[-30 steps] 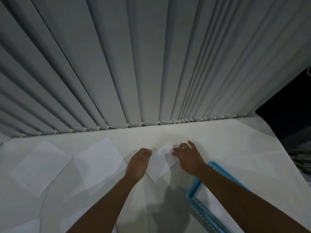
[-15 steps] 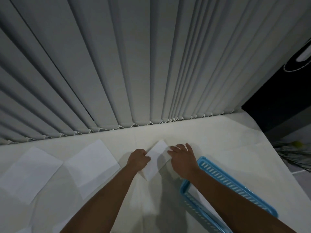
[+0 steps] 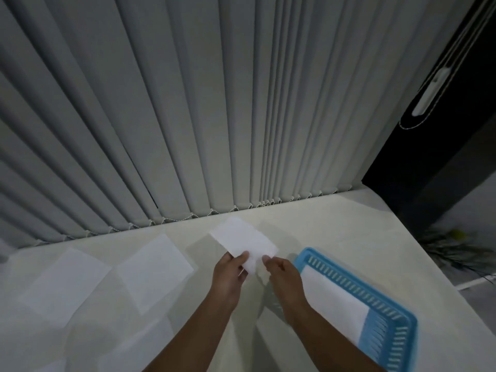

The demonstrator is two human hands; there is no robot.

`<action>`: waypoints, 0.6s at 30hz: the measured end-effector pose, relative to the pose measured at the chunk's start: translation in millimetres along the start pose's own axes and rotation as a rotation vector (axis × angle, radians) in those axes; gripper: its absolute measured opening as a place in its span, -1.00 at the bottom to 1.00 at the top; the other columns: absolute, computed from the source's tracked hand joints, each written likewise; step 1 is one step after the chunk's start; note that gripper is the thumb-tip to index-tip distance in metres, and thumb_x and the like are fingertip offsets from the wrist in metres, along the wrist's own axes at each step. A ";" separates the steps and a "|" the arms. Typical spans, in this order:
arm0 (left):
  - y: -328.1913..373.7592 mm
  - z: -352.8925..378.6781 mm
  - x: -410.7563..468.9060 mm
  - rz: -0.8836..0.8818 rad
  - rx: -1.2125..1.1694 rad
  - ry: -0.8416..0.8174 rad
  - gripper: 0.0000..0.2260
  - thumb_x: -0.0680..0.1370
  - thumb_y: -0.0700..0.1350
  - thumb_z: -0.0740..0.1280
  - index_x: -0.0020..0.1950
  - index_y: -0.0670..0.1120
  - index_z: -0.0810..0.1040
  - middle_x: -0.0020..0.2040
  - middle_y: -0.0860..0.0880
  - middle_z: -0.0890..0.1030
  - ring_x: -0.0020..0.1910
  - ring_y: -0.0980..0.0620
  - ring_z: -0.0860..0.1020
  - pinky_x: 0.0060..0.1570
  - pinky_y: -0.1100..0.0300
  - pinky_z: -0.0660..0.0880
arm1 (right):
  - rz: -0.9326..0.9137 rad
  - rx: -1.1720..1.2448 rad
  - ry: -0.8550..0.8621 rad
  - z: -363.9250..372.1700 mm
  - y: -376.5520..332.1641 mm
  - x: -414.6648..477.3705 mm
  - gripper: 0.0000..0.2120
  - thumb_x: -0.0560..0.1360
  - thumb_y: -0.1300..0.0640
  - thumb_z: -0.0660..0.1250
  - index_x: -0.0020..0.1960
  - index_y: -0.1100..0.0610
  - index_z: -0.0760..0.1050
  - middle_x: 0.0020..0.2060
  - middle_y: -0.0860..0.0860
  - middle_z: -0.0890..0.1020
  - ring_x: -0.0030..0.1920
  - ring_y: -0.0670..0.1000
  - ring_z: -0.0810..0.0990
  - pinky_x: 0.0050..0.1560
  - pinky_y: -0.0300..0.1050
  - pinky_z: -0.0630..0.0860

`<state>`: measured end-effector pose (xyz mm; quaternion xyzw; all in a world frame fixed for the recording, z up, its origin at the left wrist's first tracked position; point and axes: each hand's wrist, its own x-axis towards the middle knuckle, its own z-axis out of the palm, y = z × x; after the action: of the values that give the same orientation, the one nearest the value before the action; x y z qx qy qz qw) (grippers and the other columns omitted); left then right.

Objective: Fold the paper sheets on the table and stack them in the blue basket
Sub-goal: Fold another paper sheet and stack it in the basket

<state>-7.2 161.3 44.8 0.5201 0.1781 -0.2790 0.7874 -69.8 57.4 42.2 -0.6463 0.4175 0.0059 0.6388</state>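
Note:
A small folded white paper (image 3: 243,241) is held up off the white table (image 3: 335,224), pinched at its near edge. My left hand (image 3: 228,277) grips its near left corner and my right hand (image 3: 281,275) grips its near right corner. The blue basket (image 3: 386,312) lies just right of my right forearm, with white paper (image 3: 330,299) lying flat inside it. Two unfolded sheets rest on the table to the left, one (image 3: 153,269) beside my left hand and another (image 3: 64,283) farther left.
Grey vertical blinds (image 3: 214,116) hang along the table's far edge. More paper (image 3: 139,347) lies near the front under my left forearm. The table's right edge drops to a dark floor area with a plant (image 3: 453,248).
Both hands have lifted the folded paper off the table, where they were pressing it flat. The view has swung right, showing more of the basket.

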 end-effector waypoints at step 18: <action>-54.1 51.4 -25.5 -0.062 0.108 -0.029 -0.83 0.54 -0.03 0.35 0.05 -0.08 0.60 -0.03 -0.02 0.66 -0.03 0.03 0.60 -0.01 0.18 0.48 | -0.072 0.102 0.250 -135.2 43.0 -34.0 -0.80 0.47 0.23 0.40 -0.33 0.16 0.53 -0.42 0.04 0.53 -0.39 -0.01 0.46 -0.34 -0.17 0.36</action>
<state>-61.4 104.2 40.7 0.5520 0.1673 -0.3197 0.7517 -186.5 -29.8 50.2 -0.6230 0.4703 -0.1188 0.6136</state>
